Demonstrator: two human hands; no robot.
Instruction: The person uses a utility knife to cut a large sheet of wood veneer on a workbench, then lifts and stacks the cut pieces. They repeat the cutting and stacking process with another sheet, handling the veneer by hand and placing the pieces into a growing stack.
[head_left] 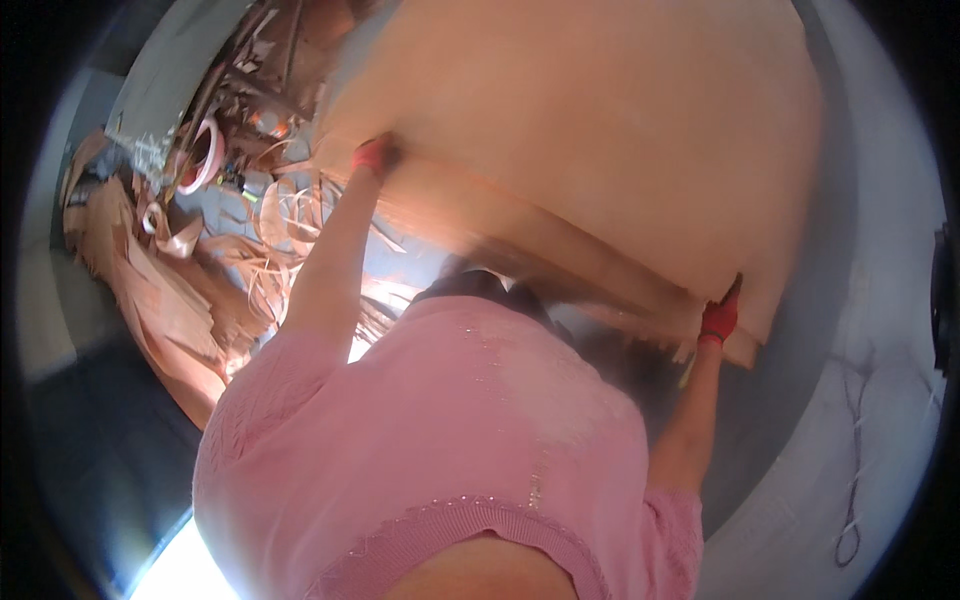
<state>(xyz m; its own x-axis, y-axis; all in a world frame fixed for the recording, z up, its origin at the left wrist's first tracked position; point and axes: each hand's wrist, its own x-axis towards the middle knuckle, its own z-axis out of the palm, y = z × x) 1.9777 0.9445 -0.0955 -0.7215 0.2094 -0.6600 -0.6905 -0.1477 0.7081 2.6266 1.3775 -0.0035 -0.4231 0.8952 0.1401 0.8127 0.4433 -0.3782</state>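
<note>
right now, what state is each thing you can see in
left hand: gloved, at the sheet's near edge; grip too blurred to tell
right hand: gloved, at the sheet's near right corner; grip unclear
tan sheet: spread out; whether lifted, cannot tell
torn scraps: ragged, some curled, strewn at left
pink ring: tilted
dark cord: looped at its lower end

wall (pixel 890 250): pale grey, right | floor (pixel 410 262): grey | glare (pixel 185 570): lower left
</note>
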